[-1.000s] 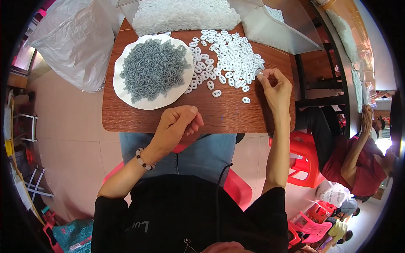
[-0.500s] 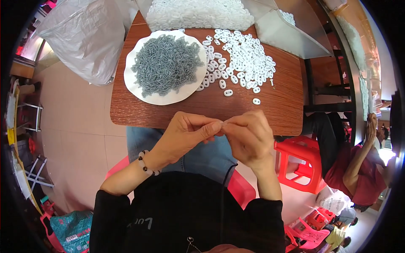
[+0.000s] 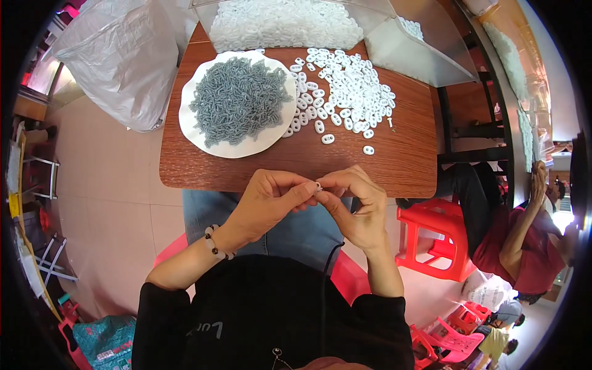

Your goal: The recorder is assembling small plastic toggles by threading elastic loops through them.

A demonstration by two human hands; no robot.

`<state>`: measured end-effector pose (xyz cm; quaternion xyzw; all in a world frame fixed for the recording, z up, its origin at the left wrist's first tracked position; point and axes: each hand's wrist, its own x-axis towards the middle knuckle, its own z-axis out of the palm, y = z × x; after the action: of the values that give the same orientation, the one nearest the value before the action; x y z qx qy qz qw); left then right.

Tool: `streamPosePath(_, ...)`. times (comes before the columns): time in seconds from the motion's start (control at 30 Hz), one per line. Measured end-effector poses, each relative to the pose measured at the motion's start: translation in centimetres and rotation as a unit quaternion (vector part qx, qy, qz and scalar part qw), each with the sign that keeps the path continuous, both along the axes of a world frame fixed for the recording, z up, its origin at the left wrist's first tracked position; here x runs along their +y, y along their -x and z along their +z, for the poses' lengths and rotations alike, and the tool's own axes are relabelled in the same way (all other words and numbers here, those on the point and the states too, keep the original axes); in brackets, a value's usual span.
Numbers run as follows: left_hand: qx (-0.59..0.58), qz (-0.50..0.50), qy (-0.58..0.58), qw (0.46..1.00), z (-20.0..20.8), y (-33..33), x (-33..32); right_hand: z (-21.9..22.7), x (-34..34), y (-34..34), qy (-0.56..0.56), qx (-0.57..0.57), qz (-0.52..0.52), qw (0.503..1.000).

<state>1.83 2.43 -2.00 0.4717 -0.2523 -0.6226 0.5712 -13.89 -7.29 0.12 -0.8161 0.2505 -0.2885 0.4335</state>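
Note:
Just off the table's near edge, my left hand [image 3: 266, 202] and my right hand [image 3: 361, 213] meet with their fingertips pinched together. Between them shows a small white piece [image 3: 318, 187], probably one of the two-hole ovals, mostly covered by the fingers. Both hands are closed on it. Beyond them, a white wavy-rimmed plate [image 3: 192, 135] bears a heap of small grey ridged pieces [image 3: 240, 102], too small to name for sure. To its right, many white oval pieces with two holes [image 3: 351, 89] lie spread on the brown wooden table [image 3: 296, 163].
At the table's far side stands a clear bin [image 3: 287, 28] full of white pieces, with a translucent panel [image 3: 413, 52] beside it. A large white sack [image 3: 120, 68] is at the left. Red stool [image 3: 435, 240] and a seated person [image 3: 521, 246] are at the right.
My right hand has turned and its fingers have shifted, so the white piece now shows between the fingertips. The view has tilted slightly, moving the table a little left and down.

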Motion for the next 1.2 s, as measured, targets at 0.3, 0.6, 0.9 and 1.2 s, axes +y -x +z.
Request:
streamPosePath(0.3,-0.156,0.019,0.019,0.987,0.9,0.3,-0.1,0.9,0.3,0.0,0.066,-0.003,-0.004,0.998)
streamPosePath(0.6,-0.032,-0.063,0.005,0.997,0.4,-0.1,0.1,1.4,0.0,0.8,0.136,0.020,0.055,0.989)
streamPosePath(0.9,-0.008,-0.032,-0.003,0.999,-0.2,0.3,0.1,1.2,0.9,0.5,0.022,0.002,-0.005,1.000)
streamPosePath(1.2,-0.056,0.055,0.035,0.996,-0.5,1.1,0.0,-0.7,1.1,0.4,-0.111,0.000,-0.061,0.992)
